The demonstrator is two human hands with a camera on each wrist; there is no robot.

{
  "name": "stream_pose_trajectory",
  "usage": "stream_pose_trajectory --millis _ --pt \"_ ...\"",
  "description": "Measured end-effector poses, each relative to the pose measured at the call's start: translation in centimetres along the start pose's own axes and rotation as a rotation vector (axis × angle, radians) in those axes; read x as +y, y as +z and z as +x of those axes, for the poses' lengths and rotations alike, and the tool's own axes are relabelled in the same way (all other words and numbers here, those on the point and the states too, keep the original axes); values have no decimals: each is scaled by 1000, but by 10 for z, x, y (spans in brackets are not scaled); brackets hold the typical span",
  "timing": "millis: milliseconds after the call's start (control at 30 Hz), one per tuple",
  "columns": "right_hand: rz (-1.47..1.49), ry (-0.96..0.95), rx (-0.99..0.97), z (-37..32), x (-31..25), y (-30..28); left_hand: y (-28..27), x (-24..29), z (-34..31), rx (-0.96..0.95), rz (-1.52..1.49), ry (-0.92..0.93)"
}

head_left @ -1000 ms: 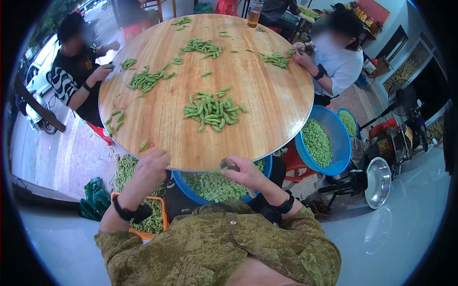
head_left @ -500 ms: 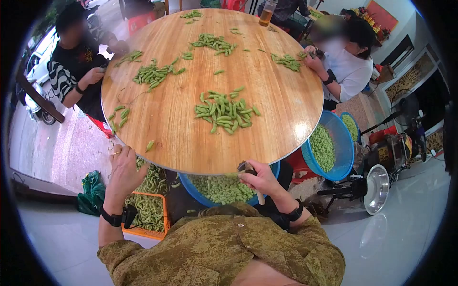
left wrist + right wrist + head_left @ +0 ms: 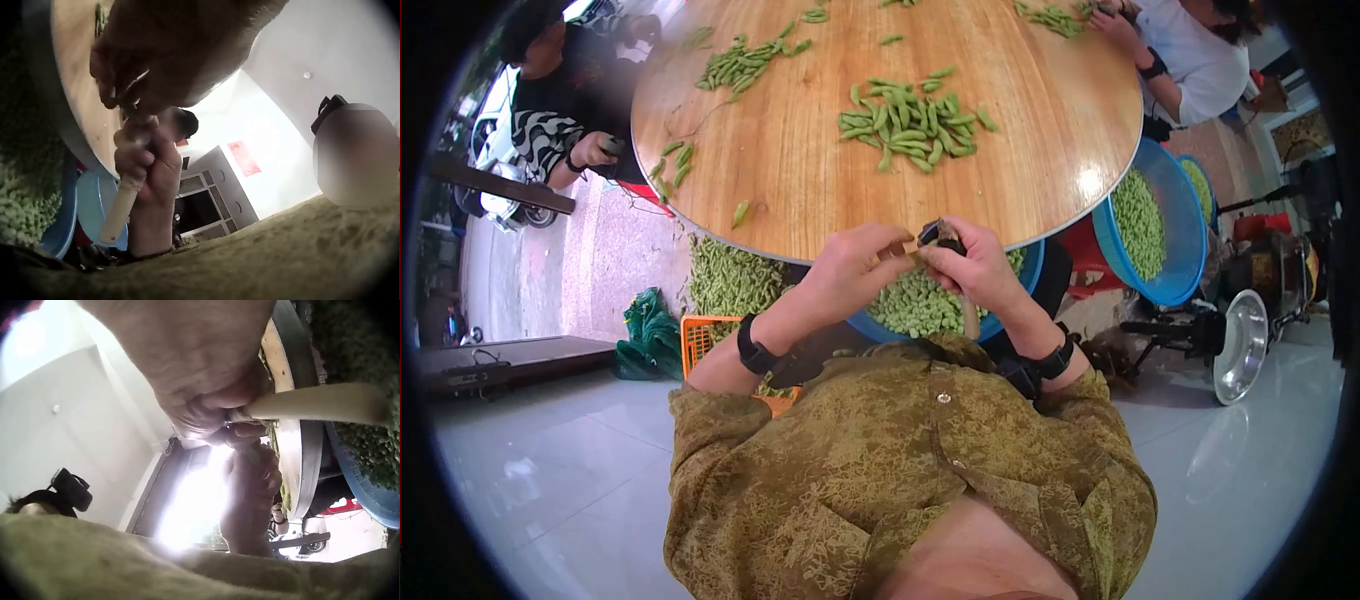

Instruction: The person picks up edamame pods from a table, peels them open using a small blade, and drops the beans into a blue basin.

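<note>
My left hand (image 3: 855, 265) is raised in front of me at the table's near edge, thumb and forefinger meeting the fingertips of my right hand (image 3: 980, 270). In my right hand I grip a tool with a pale handle (image 3: 319, 403), which sticks out below the palm; a dark part of it shows above the thumb. Whether my left fingers pinch a pod there, I cannot tell. Beneath both hands, shelled green beans (image 3: 915, 308) fill a blue basin (image 3: 1034, 265). A pile of green bean pods (image 3: 915, 125) lies beyond on the round wooden table (image 3: 790, 190).
At lower left, an orange crate (image 3: 698, 340) stands by a heap of pods (image 3: 730, 275) and a green bag (image 3: 650, 335). Another blue basin (image 3: 1185, 225) of beans and a metal bowl (image 3: 1240, 350) are on the right. One person sits at each side of the table.
My left hand swung out left past the table edge, then came back to meet my right hand. My right hand keeps the tool. The head view has tipped downward.
</note>
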State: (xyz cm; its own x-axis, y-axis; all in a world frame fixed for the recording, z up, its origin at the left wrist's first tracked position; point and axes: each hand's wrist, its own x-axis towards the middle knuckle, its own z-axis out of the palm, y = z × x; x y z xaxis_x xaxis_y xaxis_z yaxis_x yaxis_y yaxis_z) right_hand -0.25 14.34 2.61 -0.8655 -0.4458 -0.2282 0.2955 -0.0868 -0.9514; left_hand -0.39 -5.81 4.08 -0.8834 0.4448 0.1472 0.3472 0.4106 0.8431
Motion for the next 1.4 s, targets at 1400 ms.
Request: stream_pose_trajectory --millis 1400 --pt "656 50 -109 -31 26 -14 40 -36 10 -146 -1041 -401"
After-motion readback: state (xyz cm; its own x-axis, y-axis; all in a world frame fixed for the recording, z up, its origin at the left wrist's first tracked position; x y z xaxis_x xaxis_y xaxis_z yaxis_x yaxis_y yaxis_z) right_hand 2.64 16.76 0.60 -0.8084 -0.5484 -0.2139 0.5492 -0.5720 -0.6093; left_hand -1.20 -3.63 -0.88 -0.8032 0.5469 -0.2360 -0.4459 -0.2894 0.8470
